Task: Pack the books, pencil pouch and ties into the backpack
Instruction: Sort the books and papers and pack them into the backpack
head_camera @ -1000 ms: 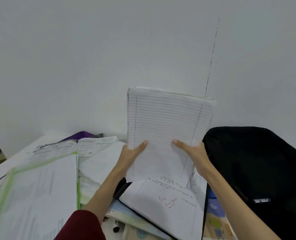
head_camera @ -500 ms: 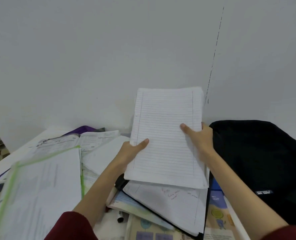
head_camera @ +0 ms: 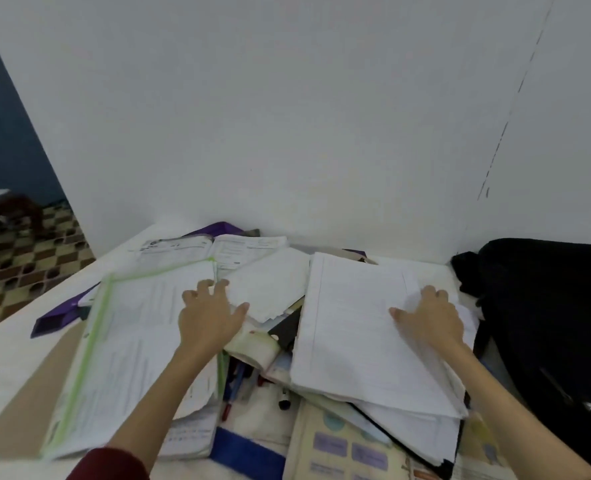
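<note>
While two forearms are reaching in from the near edge, one dark red sleeve (head_camera: 108,464) is showing on the left arm, and a colourful printed book (head_camera: 342,448) is lying nearest, partly under the pile. Just beyond it, a few pens (head_camera: 233,382) are lying among the papers. The left hand (head_camera: 211,318) is hovering or resting with fingers spread wide over one green-edged plastic folder (head_camera: 124,348), gripping nothing. The right hand (head_camera: 429,317) is lying flat, fingers relaxed, on one thick lined notebook (head_camera: 352,337) topping the right stack of books. At the far right, one black backpack (head_camera: 550,327) is sitting on the table (head_camera: 6,358), just beside that stack. Farther back, one open printed book (head_camera: 211,249) is lying by the white wall (head_camera: 287,116), with something purple (head_camera: 56,317) poking out left; whether it is a tie or pouch I cannot tell.
</note>
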Demonstrator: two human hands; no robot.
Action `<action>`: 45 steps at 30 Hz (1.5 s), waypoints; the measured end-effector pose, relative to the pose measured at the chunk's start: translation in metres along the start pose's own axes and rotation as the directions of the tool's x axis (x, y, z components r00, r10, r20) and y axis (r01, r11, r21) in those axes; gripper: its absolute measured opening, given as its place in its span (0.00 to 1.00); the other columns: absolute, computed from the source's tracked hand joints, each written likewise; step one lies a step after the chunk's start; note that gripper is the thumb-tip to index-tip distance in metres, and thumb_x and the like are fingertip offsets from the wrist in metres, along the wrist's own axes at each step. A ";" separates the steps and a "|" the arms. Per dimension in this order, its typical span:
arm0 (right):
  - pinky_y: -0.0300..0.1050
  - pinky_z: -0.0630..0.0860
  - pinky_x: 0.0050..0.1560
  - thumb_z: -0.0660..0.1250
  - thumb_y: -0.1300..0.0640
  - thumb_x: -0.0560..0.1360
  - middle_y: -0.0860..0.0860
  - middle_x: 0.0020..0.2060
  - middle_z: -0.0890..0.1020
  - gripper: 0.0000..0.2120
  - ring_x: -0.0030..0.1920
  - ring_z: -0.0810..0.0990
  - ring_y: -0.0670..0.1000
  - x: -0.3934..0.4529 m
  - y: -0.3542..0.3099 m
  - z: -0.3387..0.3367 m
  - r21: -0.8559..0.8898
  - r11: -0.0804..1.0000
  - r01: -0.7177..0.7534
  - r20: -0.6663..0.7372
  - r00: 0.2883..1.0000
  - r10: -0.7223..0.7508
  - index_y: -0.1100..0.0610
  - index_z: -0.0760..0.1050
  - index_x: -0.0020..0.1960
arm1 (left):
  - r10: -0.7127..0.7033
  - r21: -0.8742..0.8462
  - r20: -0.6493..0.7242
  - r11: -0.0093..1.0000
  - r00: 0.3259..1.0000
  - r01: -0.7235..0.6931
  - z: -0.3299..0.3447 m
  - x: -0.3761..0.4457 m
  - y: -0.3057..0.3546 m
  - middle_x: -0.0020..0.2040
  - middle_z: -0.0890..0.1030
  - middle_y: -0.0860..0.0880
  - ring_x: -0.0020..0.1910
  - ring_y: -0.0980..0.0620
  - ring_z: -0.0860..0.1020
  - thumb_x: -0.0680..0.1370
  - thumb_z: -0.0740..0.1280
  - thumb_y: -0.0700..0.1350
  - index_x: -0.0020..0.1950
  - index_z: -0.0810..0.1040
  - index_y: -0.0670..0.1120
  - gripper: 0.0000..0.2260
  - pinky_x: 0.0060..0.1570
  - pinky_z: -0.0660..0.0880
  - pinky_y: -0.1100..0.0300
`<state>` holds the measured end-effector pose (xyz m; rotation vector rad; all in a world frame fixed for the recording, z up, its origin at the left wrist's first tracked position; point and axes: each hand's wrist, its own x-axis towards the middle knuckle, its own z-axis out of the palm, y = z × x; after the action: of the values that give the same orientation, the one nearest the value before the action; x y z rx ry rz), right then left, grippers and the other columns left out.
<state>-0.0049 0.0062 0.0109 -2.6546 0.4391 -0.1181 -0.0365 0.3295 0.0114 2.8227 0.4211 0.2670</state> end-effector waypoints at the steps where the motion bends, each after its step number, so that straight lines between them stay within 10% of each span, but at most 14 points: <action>1: 0.54 0.68 0.58 0.67 0.44 0.73 0.58 0.64 0.68 0.31 0.63 0.67 0.60 -0.001 -0.006 0.001 -0.055 0.996 0.063 -0.048 0.997 -0.066 0.60 0.62 0.68 | -0.085 0.091 0.092 0.993 0.992 0.077 -0.003 0.004 -0.014 0.75 0.57 0.44 0.71 0.37 0.58 0.76 0.60 0.62 0.75 0.56 0.48 0.32 0.65 0.64 0.46; 3: 0.54 0.66 0.57 0.66 0.48 0.75 0.57 0.63 0.69 0.26 0.63 0.66 0.60 -0.006 -0.024 0.005 -0.010 0.978 0.210 -0.161 0.965 -0.209 0.60 0.66 0.67 | -0.221 0.147 0.221 0.970 0.950 0.191 0.003 0.009 -0.035 0.76 0.53 0.41 0.71 0.34 0.57 0.76 0.58 0.64 0.76 0.51 0.44 0.37 0.67 0.62 0.45; 6: 0.48 0.65 0.52 0.66 0.55 0.76 0.53 0.56 0.76 0.14 0.57 0.70 0.55 -0.024 -0.067 0.013 0.153 0.876 0.457 -0.285 0.869 -0.404 0.59 0.73 0.59 | -0.179 0.082 0.214 0.983 0.960 0.165 0.012 0.009 -0.042 0.63 0.72 0.40 0.59 0.40 0.72 0.78 0.56 0.58 0.64 0.69 0.40 0.24 0.56 0.72 0.52; 9: 0.42 0.65 0.47 0.64 0.55 0.76 0.49 0.48 0.77 0.08 0.51 0.71 0.50 -0.043 -0.119 0.029 0.320 0.758 0.569 -0.091 0.814 -0.573 0.57 0.74 0.53 | -0.046 -0.075 0.114 0.996 0.992 0.055 0.004 0.012 -0.035 0.34 0.71 0.48 0.33 0.51 0.70 0.78 0.57 0.42 0.34 0.67 0.42 0.12 0.30 0.66 0.60; 13: 0.41 0.68 0.41 0.65 0.52 0.75 0.52 0.43 0.79 0.11 0.45 0.75 0.50 -0.057 -0.175 0.069 0.404 0.763 0.505 0.270 0.731 -0.626 0.60 0.76 0.47 | -0.058 -0.320 0.049 0.945 0.997 0.070 -0.011 0.024 -0.058 0.26 0.60 0.49 0.26 0.52 0.59 0.72 0.57 0.31 0.28 0.57 0.46 0.18 0.27 0.53 0.61; 18: 0.45 0.64 0.41 0.58 0.41 0.78 0.52 0.33 0.70 0.23 0.41 0.71 0.54 -0.069 -0.228 0.114 0.238 0.862 0.447 0.398 0.765 -0.506 0.56 0.63 0.31 | -0.179 -0.657 0.050 0.735 0.983 0.167 -0.030 0.037 -0.117 0.36 0.71 0.50 0.37 0.53 0.69 0.78 0.64 0.36 0.39 0.70 0.45 0.09 0.33 0.63 0.68; 22: 0.50 0.62 0.62 0.57 0.42 0.78 0.57 0.62 0.72 0.23 0.65 0.66 0.58 -0.080 -0.266 0.132 0.046 0.884 0.466 0.386 0.808 -0.446 0.61 0.71 0.60 | -0.074 -0.698 0.099 0.705 0.992 0.122 -0.048 0.050 -0.154 0.31 0.62 0.50 0.25 0.61 0.60 0.78 0.63 0.36 0.36 0.64 0.44 0.13 0.25 0.55 0.68; 28: 0.42 0.66 0.36 0.65 0.59 0.72 0.53 0.40 0.76 0.05 0.44 0.76 0.55 -0.075 -0.293 0.138 0.366 0.924 0.109 0.441 0.854 -0.275 0.59 0.70 0.42 | 0.134 -0.719 0.110 0.694 0.985 -0.014 -0.059 0.069 -0.162 0.26 0.62 0.57 0.23 0.61 0.59 0.78 0.62 0.34 0.33 0.64 0.43 0.15 0.25 0.55 0.69; 37: 0.44 0.64 0.35 0.58 0.68 0.72 0.53 0.38 0.74 0.08 0.37 0.71 0.53 -0.060 -0.273 0.102 0.619 0.778 0.103 0.071 0.980 -0.187 0.56 0.67 0.44 | 0.248 -0.823 0.014 0.554 0.969 -0.130 -0.110 0.107 -0.147 0.31 0.73 0.53 0.30 0.60 0.70 0.78 0.65 0.38 0.30 0.78 0.54 0.18 0.32 0.65 0.70; 41: 0.43 0.65 0.36 0.57 0.69 0.74 0.52 0.40 0.71 0.08 0.39 0.70 0.52 -0.048 -0.235 0.087 0.613 0.789 -0.041 0.067 0.998 -0.001 0.57 0.67 0.45 | 0.166 -0.887 0.018 0.458 0.986 -0.061 -0.130 0.123 -0.158 0.28 0.80 0.61 0.29 0.68 0.78 0.78 0.65 0.39 0.54 0.79 0.47 0.07 0.31 0.70 0.77; 45: 0.43 0.67 0.45 0.60 0.62 0.77 0.53 0.44 0.73 0.01 0.45 0.71 0.52 -0.049 -0.213 0.088 0.436 0.898 -0.052 0.144 0.989 -0.012 0.60 0.69 0.46 | 0.152 -0.933 0.306 0.247 0.940 0.264 -0.125 0.137 -0.166 0.48 0.81 0.45 0.38 0.56 0.83 0.78 0.64 0.37 0.50 0.78 0.36 0.06 0.38 0.77 0.67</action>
<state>0.0231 0.2400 0.0257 -2.1940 0.3440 -0.0147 0.0217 0.5548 0.1003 1.4932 0.1488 -0.0223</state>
